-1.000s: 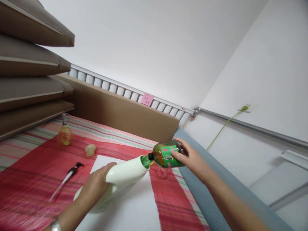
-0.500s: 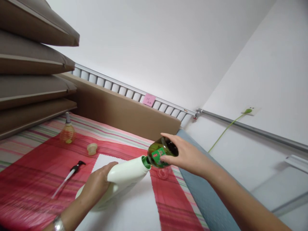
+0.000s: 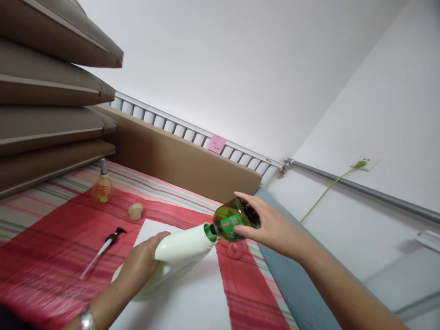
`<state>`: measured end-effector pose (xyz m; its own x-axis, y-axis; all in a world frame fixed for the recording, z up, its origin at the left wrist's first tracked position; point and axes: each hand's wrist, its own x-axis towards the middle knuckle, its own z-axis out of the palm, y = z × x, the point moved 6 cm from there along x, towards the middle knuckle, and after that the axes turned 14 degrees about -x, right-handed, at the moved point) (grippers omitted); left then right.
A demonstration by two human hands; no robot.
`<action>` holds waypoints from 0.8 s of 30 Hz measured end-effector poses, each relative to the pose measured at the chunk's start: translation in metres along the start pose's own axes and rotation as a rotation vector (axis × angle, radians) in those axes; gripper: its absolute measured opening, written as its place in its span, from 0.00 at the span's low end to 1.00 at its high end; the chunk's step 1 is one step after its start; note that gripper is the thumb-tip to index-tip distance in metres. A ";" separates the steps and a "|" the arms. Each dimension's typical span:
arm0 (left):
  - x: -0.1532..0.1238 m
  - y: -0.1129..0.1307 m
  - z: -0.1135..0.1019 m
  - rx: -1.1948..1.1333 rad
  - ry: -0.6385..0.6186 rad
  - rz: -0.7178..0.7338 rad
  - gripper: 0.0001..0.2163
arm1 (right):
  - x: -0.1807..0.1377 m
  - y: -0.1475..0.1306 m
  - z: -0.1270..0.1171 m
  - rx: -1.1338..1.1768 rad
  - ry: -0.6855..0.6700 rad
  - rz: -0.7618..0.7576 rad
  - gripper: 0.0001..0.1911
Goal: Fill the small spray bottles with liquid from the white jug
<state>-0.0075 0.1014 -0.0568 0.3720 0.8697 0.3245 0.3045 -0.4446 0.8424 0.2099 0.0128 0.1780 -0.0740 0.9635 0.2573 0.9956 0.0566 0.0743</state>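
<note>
My left hand [image 3: 146,259] is wrapped round a pale green plastic jug [image 3: 185,247], by its handle side, and the jug lies tilted with its mouth up to the right. In my right hand [image 3: 264,224] is a green glass bottle [image 3: 225,221] with a green label, tipped so its neck meets the jug's mouth. Whether liquid flows between them I cannot make out. A black-and-white pump dispenser [image 3: 107,245] lies left of my left hand. Behind it sit a cream cap [image 3: 135,211] and a clear ribbed bottle [image 3: 102,187] with a grey top.
A white sheet [image 3: 192,302] lies under the jug on a red cloth [image 3: 62,247]. Stacked brown cushions [image 3: 58,87] rise at the left. A brown board [image 3: 172,156] and white radiator [image 3: 161,121] stand behind. A clear round item [image 3: 235,249] sits below the green bottle.
The view has shifted slightly, so most things appear a little further right. Both hands keep their hold, and the green bottle's neck stays at the jug's mouth.
</note>
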 end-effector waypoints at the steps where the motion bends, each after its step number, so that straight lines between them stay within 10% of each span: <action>1: 0.000 -0.001 0.000 -0.001 0.002 0.004 0.19 | 0.000 -0.001 0.000 0.010 0.001 0.004 0.38; 7: -0.003 -0.001 0.000 0.009 0.017 0.010 0.19 | -0.002 0.007 0.001 0.169 0.027 0.091 0.37; 12: -0.006 -0.007 -0.007 -0.030 0.071 -0.001 0.19 | -0.020 0.054 0.031 0.822 0.163 0.317 0.35; 16: -0.012 -0.024 -0.017 -0.149 0.152 0.021 0.17 | -0.055 0.084 0.118 1.473 0.342 0.588 0.23; 24: -0.019 -0.058 -0.040 -0.280 0.418 -0.003 0.20 | -0.100 0.062 0.323 2.283 0.072 0.761 0.19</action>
<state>-0.0670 0.1187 -0.0945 -0.0294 0.9078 0.4183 0.0368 -0.4172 0.9081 0.2976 0.0040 -0.1539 0.2280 0.9403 -0.2526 -0.6884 -0.0277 -0.7248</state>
